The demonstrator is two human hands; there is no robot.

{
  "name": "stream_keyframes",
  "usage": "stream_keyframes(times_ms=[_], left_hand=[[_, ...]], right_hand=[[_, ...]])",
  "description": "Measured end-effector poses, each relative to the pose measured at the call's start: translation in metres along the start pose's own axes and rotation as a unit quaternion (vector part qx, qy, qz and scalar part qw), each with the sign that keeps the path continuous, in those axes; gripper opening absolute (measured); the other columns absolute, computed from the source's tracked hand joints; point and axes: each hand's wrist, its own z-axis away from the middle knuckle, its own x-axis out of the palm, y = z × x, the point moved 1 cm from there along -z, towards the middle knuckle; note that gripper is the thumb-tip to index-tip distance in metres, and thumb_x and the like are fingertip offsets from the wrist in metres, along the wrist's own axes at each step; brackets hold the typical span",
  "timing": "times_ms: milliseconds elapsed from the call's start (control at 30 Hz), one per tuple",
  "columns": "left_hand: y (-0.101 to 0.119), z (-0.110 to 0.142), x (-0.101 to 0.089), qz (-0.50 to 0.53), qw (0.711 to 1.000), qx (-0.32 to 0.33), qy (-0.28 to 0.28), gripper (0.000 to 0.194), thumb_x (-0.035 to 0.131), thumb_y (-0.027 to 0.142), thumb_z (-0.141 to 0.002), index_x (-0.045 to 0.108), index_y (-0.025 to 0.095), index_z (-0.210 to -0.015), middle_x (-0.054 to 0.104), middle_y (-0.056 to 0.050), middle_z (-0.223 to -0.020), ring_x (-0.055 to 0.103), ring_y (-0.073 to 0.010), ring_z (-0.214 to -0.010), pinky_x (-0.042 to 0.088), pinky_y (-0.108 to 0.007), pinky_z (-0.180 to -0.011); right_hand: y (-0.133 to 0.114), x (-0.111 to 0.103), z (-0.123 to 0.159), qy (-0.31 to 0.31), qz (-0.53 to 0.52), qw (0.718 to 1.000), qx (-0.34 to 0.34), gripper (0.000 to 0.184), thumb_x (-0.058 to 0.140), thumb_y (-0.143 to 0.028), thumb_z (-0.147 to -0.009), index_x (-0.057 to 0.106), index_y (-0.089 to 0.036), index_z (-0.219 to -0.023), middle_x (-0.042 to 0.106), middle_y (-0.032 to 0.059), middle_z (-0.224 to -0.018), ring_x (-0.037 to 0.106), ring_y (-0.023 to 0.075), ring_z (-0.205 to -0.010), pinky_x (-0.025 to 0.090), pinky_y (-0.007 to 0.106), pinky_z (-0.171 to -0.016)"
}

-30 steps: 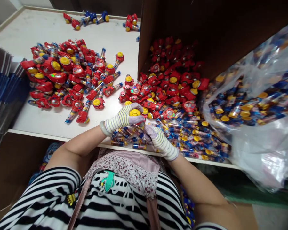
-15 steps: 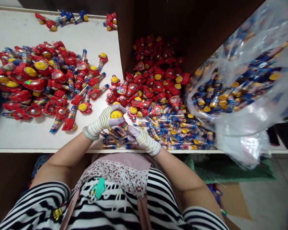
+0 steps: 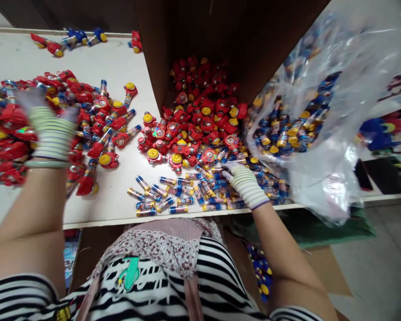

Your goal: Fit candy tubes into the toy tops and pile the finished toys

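Observation:
My left hand point(image 3: 50, 129), in a striped glove and blurred by motion, hovers over the heap of assembled red toys with tubes point(image 3: 87, 120) on the left of the white table point(image 3: 120, 67). Its fingers look spread and nothing shows in them. My right hand point(image 3: 245, 183), gloved the same way, rests on the scatter of small printed tubes with yellow caps point(image 3: 173, 191) near the table's front edge. Its fingertips curl down among the tubes, just below the heap of red toy heads point(image 3: 200, 125); what they hold is hidden.
A brown cardboard box point(image 3: 194, 40) lies on its side with red heads spilling out. A clear plastic bag point(image 3: 324, 116) full of tubes sits at the right. A few toys point(image 3: 70, 39) lie at the table's far edge. More tubes lie on the floor point(image 3: 260, 276).
My left hand has left the middle, where both hands held a red and yellow toy, and swung left over the assembled heap. My right hand has shifted right onto the tubes. The view has turned right.

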Motion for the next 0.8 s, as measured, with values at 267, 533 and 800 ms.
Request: stream_keyframes(times_ms=[267, 533, 800], left_hand=[[0.004, -0.055, 0.083, -0.160, 0.980, 0.031, -0.113, 0.060, 0.073, 0.024, -0.083, 0.056, 0.011, -0.139, 0.038, -0.019, -0.155, 0.027, -0.0417, -0.146, 0.022, -0.059, -0.120], [0.016, -0.019, 0.056, 0.136, 0.982, 0.130, -0.033, 0.042, 0.066, 0.031, -0.091, 0.062, 0.019, -0.131, 0.053, -0.012, -0.131, 0.053, -0.0264, -0.124, 0.045, -0.045, -0.109], [0.017, -0.005, 0.030, 0.049, 0.969, 0.196, -0.145, 0.041, 0.070, 0.032, -0.088, 0.066, 0.018, -0.125, 0.058, -0.013, -0.120, 0.057, -0.0271, -0.109, 0.049, -0.042, -0.096]], right_hand=[[-0.048, -0.008, -0.035, -0.109, 0.204, 0.973, -0.005, 0.031, 0.063, -0.025, -0.087, 0.073, -0.015, -0.115, 0.069, 0.0200, -0.123, 0.059, 0.0337, -0.117, 0.048, 0.044, -0.094], [-0.044, 0.002, 0.000, 0.142, -0.201, 0.961, -0.122, 0.038, 0.048, -0.035, -0.097, 0.061, -0.018, -0.128, 0.067, 0.0128, -0.122, 0.063, 0.0260, -0.112, 0.050, 0.041, -0.098], [-0.092, 0.000, 0.004, 0.073, -0.103, 0.972, -0.201, 0.042, 0.047, -0.035, -0.099, 0.060, -0.012, -0.131, 0.068, 0.0178, -0.114, 0.065, 0.0291, -0.104, 0.053, 0.042, -0.090]])
